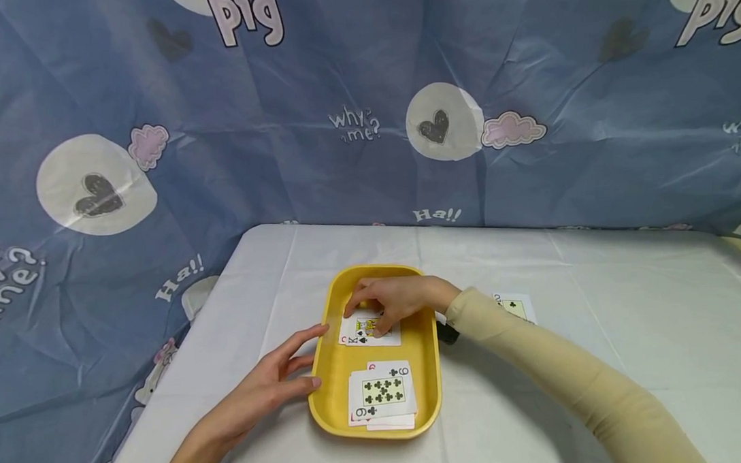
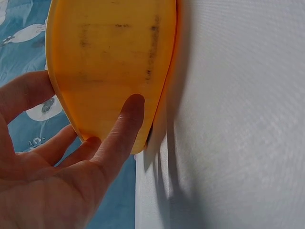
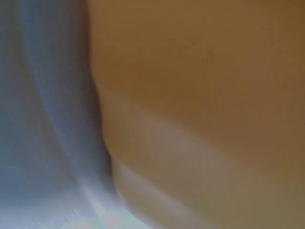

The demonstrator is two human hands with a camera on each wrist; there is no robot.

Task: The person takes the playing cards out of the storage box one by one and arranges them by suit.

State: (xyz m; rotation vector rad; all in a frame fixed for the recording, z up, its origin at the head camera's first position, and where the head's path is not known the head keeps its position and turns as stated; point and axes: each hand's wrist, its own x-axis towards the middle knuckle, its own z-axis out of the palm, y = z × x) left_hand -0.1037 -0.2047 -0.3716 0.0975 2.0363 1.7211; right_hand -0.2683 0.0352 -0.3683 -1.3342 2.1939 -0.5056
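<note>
A yellow tray (image 1: 375, 354) stands on the table with two groups of playing cards in it. In the far half, my right hand (image 1: 400, 300) reaches over a king of spades (image 1: 358, 332) that overlaps another card, its bent fingers and thumb spread over the cards. The nine of clubs (image 1: 382, 392) tops several cards in the near half. My left hand (image 1: 268, 385) touches the tray's left side; in the left wrist view its thumb lies along the outer wall (image 2: 114, 52) and a fingertip meets the rim. The right wrist view is blurred, mostly filled by the beige sleeve (image 3: 200, 119).
Another club card (image 1: 517, 305) lies right of the tray, partly behind the right forearm. A small black object (image 1: 447, 333) sits beside the tray's right wall. White cloth (image 1: 273, 262) covers the table, and a blue printed cloth (image 1: 356, 171) hangs behind it.
</note>
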